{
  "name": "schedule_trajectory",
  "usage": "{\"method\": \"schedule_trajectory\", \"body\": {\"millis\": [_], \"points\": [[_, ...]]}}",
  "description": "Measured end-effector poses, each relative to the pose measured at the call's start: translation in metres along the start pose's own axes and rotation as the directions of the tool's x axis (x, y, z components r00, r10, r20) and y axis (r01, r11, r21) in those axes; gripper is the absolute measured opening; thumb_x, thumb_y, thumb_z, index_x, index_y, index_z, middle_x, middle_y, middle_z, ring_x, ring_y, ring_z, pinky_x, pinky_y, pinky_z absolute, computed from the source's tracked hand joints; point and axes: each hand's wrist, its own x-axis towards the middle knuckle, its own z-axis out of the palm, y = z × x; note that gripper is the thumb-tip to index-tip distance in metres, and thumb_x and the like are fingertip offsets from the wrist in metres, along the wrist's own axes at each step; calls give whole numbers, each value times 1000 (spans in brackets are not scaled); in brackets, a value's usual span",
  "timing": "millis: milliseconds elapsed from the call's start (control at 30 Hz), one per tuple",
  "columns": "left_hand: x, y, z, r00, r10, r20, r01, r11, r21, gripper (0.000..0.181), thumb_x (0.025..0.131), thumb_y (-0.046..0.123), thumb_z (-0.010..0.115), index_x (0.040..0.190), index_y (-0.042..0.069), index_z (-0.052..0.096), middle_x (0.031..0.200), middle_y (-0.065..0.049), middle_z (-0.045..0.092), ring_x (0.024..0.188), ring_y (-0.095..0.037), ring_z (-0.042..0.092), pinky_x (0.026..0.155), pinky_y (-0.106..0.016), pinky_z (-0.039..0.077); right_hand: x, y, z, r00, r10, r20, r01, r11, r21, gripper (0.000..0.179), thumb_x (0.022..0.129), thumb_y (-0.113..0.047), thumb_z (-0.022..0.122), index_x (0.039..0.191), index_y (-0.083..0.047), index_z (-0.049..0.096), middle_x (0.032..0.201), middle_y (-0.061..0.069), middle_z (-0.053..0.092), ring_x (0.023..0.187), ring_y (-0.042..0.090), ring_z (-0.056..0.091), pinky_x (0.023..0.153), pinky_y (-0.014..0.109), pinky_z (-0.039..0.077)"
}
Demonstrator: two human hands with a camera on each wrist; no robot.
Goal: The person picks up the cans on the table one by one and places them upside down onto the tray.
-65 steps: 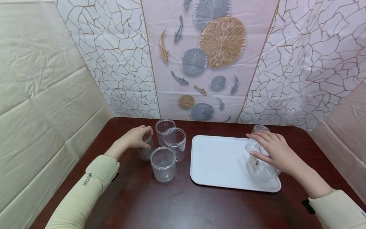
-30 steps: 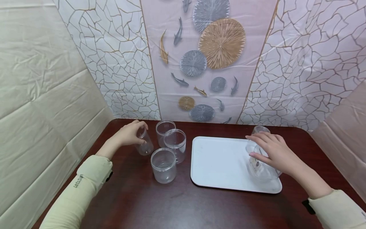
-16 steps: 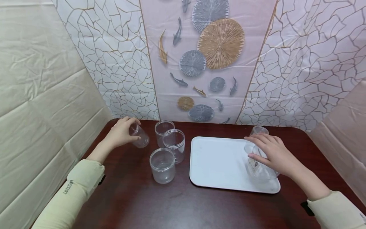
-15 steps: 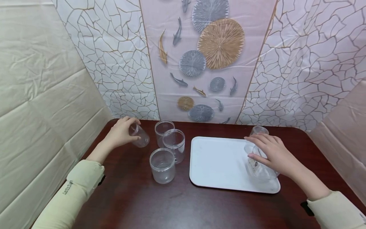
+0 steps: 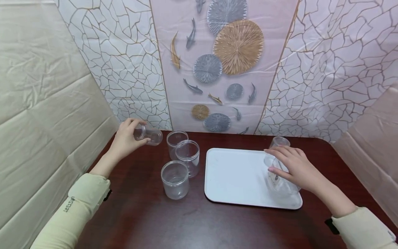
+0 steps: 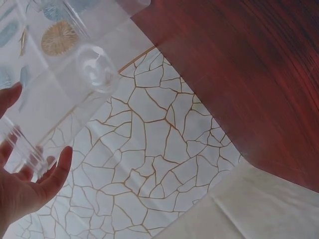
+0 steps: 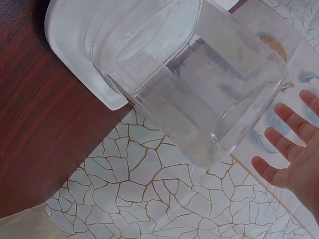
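Left sleeve [image 5: 69, 209], cuff rolled: dark lettering runs along it, seemingly "Letssun". Right sleeve [image 5: 362, 226] enters from the near right corner. Between the two, a broad stretch of dark red counter [image 5: 192, 224].

Front jar [image 5: 175, 181]: clear, squat, upright on the counter. A strip of wood separates it from the white tray [image 5: 233, 176], whose rounded rim runs roughly parallel to the counter's back edge. The left and middle of the tray show bare white.

Large container [image 5: 281, 188]: clear, at the tray's right end. Small print shows on its side, too small to read. Right hand [image 5: 293, 166] is above it, fingers extended and spread wide, gripping nothing; whether it touches the container, cannot tell.

Middle jar [image 5: 191, 160] and rear jar [image 5: 172, 147]: upright, close behind the front jar, well left of the right hand.

Left hand [image 5: 125, 138]: thumb and fingers hold the tilted jar [image 5: 153, 135] near its rim. That jar is raised off the counter at back left, nearly sideways, base pointing right, just beside the rear jar.

Beyond the back edge: printed cloth [image 5: 206, 97], fish and round motifs.
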Motion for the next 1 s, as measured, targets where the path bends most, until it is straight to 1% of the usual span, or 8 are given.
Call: {"method": "schedule_trajectory", "body": {"millis": [267,367,467,667,767,867,900,1000], "points": [[1,2,-1,997,-22,-72,19,999,-42,51,69,12,81,114,8,57,114,-20,49,109,-46,44,87,-59,37,0,1,-2,1000,8,7,-8,1000,0,51,85,-32,68,128,-11,54,124,14,56,119,36,45,92,57,31],[2,3,-2,992,-27,-119,19,998,-64,52,68,11,82,113,6,57,112,-20,50,107,-45,44,86,-58,37,0,2,-3,1000,6,3,-6,1000,-1,50,84,-32,68,128,-11,54,123,14,57,119,37,45,91,57,31],[4,5,-2,987,-20,-157,4,995,-100,51,69,11,82,113,5,57,113,-19,49,104,-41,45,82,-53,39,0,1,-4,1000,4,-5,-4,1000,10,50,84,-31,68,128,-10,54,123,14,57,119,37,45,91,57,31],[6,13,1,983,-4,-182,-23,989,-147,51,70,12,82,114,6,57,114,-16,50,99,-34,47,74,-43,47,1,-2,-6,1000,-3,-25,5,998,60,51,83,-26,70,129,-9,53,123,13,56,117,36,45,89,55,32],[7,16,2,978,3,-206,-35,987,-155,52,68,13,84,112,6,57,115,-17,50,101,-34,47,78,-43,43,3,-4,-7,999,-17,-44,21,996,84,51,83,-24,70,128,-9,53,122,14,56,117,36,46,89,55,33],[8,19,2,981,9,-194,-44,983,-179,54,66,15,85,112,6,57,115,-16,50,106,-34,49,82,-44,45,5,-8,-8,998,-18,-57,24,993,111,51,82,-22,71,128,-8,53,122,13,56,117,35,46,89,56,34],[8,20,2,984,10,-178,-45,979,-198,55,66,15,85,112,5,56,115,-16,49,108,-34,49,84,-45,46,6,-9,-9,998,-16,-60,23,992,122,50,82,-21,71,128,-8,53,122,14,56,117,35,46,89,56,34],[9,22,3,993,12,-120,-44,963,-265,56,66,14,85,113,4,56,114,-15,49,109,-31,51,81,-45,52,7,-14,-10,999,1,-53,7,988,155,50,83,-20,70,128,-9,53,124,13,56,118,34,46,90,58,34]]}}
